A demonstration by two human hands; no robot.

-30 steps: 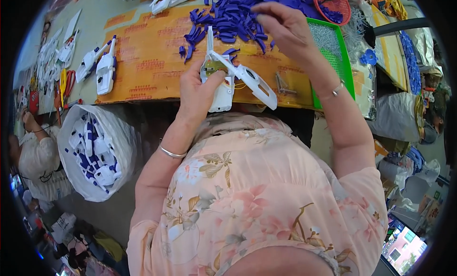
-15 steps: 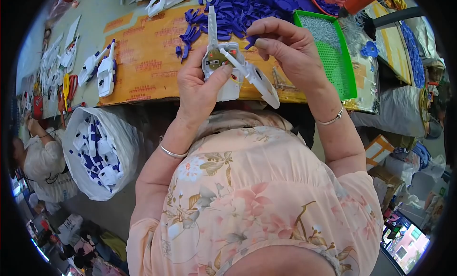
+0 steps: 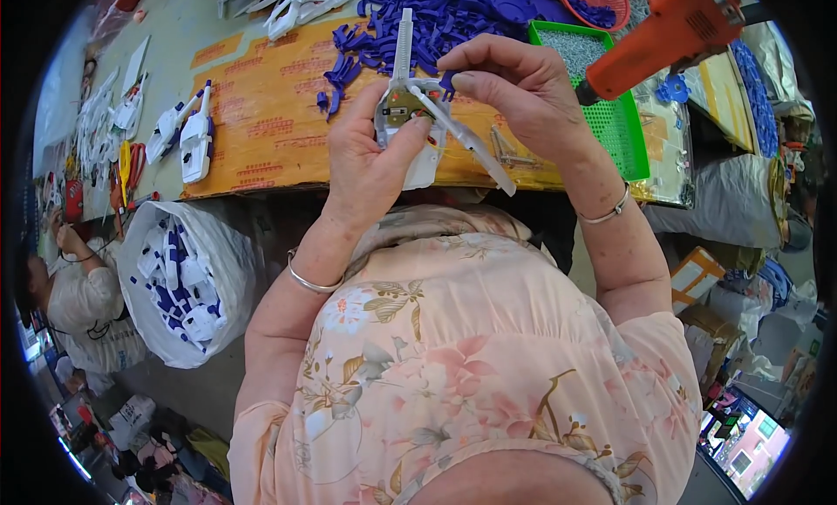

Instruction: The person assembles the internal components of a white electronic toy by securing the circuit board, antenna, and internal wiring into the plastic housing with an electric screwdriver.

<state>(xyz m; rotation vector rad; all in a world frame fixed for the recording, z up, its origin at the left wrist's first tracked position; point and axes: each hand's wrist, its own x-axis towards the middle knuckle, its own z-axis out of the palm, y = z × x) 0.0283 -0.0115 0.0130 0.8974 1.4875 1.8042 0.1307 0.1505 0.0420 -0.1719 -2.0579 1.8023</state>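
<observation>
My left hand (image 3: pixel 366 156) grips an opened white plastic toy housing (image 3: pixel 422 170), its thumb pressed over the inside. A brown plate (image 3: pixel 399 107), red bits and thin wires show within. From its top a clear ribbed stick (image 3: pixel 404 43) points away from me. The other white half-shell (image 3: pixel 475 148) hangs out to the right at a slant. My right hand (image 3: pixel 527 91) pinches a small dark-blue plastic part (image 3: pixel 447 83) between thumb and forefinger, close to the housing's upper right edge. Whether the part touches the housing, I cannot tell.
Loose blue parts (image 3: pixel 427 26) lie heaped at the back. A green tray (image 3: pixel 641 148) of small metal pieces stands right, under an orange power screwdriver (image 3: pixel 667 39). White-and-blue toys (image 3: pixel 197 143) rest left; a white sack (image 3: pixel 231 278) holds more. Another person (image 3: pixel 83 296) sits far left.
My right hand has moved slightly left with the blue part, nearer the housing. The hanging half-shell has shifted a little. The orange screwdriver now shows much more at the upper right.
</observation>
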